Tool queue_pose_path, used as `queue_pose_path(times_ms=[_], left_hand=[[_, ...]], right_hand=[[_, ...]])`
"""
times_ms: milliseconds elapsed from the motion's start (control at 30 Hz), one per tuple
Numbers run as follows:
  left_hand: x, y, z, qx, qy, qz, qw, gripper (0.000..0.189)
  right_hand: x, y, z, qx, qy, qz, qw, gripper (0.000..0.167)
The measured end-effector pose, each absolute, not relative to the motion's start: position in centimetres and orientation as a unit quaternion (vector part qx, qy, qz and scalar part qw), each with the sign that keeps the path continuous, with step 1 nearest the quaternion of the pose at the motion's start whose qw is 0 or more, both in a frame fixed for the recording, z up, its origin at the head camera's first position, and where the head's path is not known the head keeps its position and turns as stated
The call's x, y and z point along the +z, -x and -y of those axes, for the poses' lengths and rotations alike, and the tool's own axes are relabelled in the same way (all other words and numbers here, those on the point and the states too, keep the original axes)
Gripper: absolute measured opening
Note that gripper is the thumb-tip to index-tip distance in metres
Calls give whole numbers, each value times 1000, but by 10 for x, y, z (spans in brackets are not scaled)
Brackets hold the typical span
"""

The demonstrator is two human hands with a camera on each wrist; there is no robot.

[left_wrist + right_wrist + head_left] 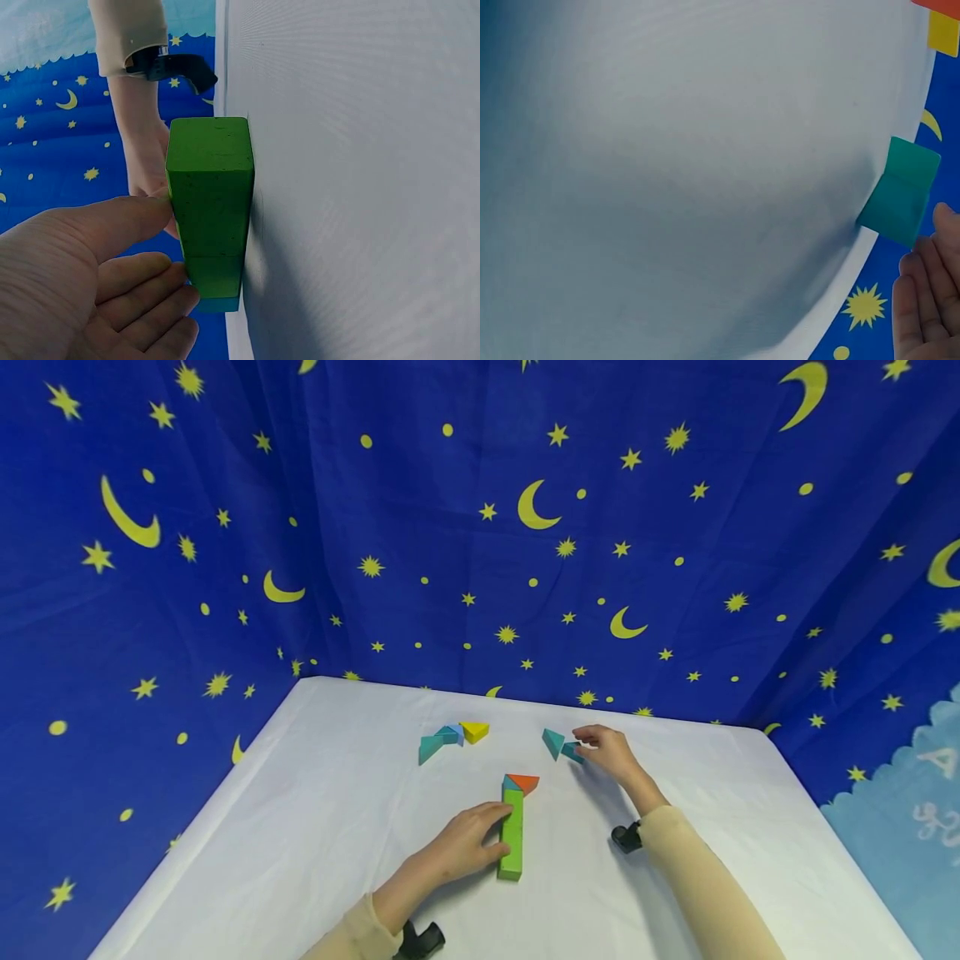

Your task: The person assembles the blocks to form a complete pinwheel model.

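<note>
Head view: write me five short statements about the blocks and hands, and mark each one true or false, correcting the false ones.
1. The left hand is beside the green bar. True.
2. The orange block is at the end of the green bar farther from the person. True.
3. The green bar stands on end. False: it lies lengthwise on the white table.
4. The yellow block is farther from the person than the orange block. True.
5. The right hand is nearest to the yellow block. False: it is nearest to the teal blocks on the right.
</note>
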State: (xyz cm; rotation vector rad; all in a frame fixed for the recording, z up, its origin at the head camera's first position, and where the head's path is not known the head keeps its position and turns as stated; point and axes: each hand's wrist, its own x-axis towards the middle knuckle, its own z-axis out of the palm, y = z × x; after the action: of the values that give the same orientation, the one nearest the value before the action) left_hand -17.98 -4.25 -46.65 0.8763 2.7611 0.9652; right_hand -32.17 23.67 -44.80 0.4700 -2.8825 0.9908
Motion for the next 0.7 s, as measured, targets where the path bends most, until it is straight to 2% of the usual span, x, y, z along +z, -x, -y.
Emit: queue_pose_path(times_ms=[700], left_hand=[[-465,180,42,318,-282,-904,52,55]], right_hand=[[-455,318,-244,291,-132,947,29,32]])
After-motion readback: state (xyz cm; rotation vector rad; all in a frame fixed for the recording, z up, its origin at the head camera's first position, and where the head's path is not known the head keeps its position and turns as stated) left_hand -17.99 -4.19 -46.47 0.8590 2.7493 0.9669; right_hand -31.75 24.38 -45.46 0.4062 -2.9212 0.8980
